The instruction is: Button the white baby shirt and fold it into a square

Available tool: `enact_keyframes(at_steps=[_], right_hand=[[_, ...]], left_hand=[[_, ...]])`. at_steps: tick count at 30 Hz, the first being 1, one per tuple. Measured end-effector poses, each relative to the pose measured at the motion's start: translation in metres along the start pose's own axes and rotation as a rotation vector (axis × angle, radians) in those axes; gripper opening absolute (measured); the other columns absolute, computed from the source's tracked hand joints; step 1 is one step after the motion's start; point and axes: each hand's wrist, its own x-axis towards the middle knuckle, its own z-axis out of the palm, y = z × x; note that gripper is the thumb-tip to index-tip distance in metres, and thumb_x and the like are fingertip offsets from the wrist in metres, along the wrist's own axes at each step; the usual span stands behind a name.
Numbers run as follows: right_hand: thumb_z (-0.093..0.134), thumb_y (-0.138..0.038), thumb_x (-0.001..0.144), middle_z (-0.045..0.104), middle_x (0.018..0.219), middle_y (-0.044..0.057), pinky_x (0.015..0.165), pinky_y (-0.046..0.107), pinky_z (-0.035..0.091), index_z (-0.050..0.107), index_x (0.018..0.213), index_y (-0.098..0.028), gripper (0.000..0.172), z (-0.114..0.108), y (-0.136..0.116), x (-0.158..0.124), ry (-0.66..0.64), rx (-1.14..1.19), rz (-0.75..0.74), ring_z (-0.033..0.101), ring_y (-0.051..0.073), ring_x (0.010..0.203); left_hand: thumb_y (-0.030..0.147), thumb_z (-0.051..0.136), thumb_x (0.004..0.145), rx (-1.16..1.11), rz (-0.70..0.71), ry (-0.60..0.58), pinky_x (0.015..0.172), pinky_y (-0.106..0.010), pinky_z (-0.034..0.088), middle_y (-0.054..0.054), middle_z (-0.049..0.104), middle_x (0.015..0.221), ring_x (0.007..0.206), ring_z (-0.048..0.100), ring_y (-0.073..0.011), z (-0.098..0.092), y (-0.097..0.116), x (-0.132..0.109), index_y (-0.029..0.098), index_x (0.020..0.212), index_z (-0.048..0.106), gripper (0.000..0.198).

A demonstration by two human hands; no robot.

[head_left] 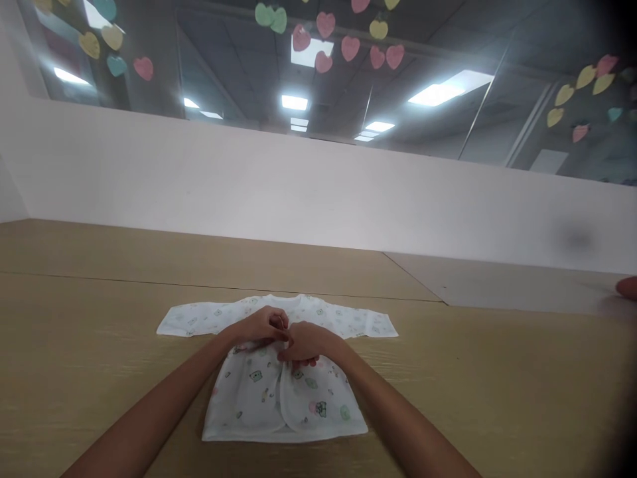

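A small white baby shirt (259,398) with little coloured prints lies flat on the wooden table (79,332), sleeves spread to both sides. My left hand (261,325) and my right hand (303,342) meet over its chest, where the front opening runs down. Both hands have their fingers curled and pinched on the cloth at the front edges near the neckline. What sits between the fingertips is too small to make out.
A white wall (298,186) rises behind the table, with a glass pane above it dotted with paper hearts (348,46). A paler tabletop (522,285) joins at the right. Part of another person's hand (627,287) shows at the far right edge.
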Motion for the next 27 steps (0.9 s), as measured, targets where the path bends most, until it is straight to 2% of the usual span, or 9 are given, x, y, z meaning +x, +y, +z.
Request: enact_keyframes(at_steps=[3,7,12,16,21,27], right_hand=[[0.048,-0.019,0.067,0.055,0.052,0.001,0.042,0.021,0.043,0.053,0.052,-0.013,0.017,0.000,0.000,0.001,-0.092,0.000,0.007,0.045,0.008,0.039],[0.050,-0.022,0.067,0.055,0.053,0.000,0.043,0.020,0.043,0.055,0.057,-0.013,0.014,-0.009,0.007,-0.001,-0.194,0.054,-0.019,0.049,0.009,0.043],[0.055,-0.024,0.067,0.058,0.059,0.000,0.045,0.020,0.044,0.055,0.060,-0.012,0.013,-0.019,0.018,-0.002,-0.293,0.110,-0.090,0.052,0.009,0.046],[0.058,-0.027,0.067,0.057,0.059,-0.001,0.046,0.019,0.044,0.057,0.064,-0.012,0.016,-0.021,0.024,0.000,-0.319,0.156,-0.135,0.051,0.007,0.047],[0.064,-0.027,0.063,0.055,0.055,-0.003,0.045,0.019,0.044,0.060,0.067,-0.012,0.016,-0.021,0.025,0.002,-0.279,0.196,-0.119,0.051,0.008,0.047],[0.065,-0.023,0.061,0.054,0.053,-0.003,0.045,0.018,0.043,0.062,0.070,-0.011,0.015,-0.021,0.027,0.004,-0.233,0.206,-0.127,0.051,0.008,0.047]], left_hand=[[0.030,0.071,0.061,-0.025,-0.029,-0.052,0.046,-0.020,0.031,0.005,0.053,0.058,0.050,0.044,-0.0079,-0.001,0.007,-0.004,0.017,0.072,0.048,0.028],[0.032,0.072,0.060,0.008,-0.059,-0.127,0.050,-0.021,0.033,0.004,0.054,0.060,0.056,0.048,-0.0095,-0.005,0.012,-0.006,0.017,0.070,0.050,0.028],[0.036,0.074,0.058,0.207,-0.070,-0.249,0.053,-0.021,0.034,0.003,0.056,0.064,0.058,0.047,-0.0087,-0.008,0.018,-0.006,0.015,0.070,0.061,0.027],[0.040,0.073,0.060,0.361,-0.078,-0.329,0.058,-0.020,0.035,0.002,0.061,0.068,0.063,0.049,-0.0096,-0.003,0.027,-0.008,0.019,0.076,0.069,0.027],[0.042,0.072,0.059,0.451,-0.089,-0.275,0.057,-0.020,0.035,0.003,0.064,0.067,0.063,0.049,-0.0100,0.006,0.033,-0.010,0.022,0.077,0.072,0.027],[0.039,0.072,0.057,0.496,-0.095,-0.189,0.054,-0.020,0.034,0.004,0.065,0.064,0.058,0.047,-0.0090,0.008,0.033,-0.010,0.023,0.077,0.074,0.026]])
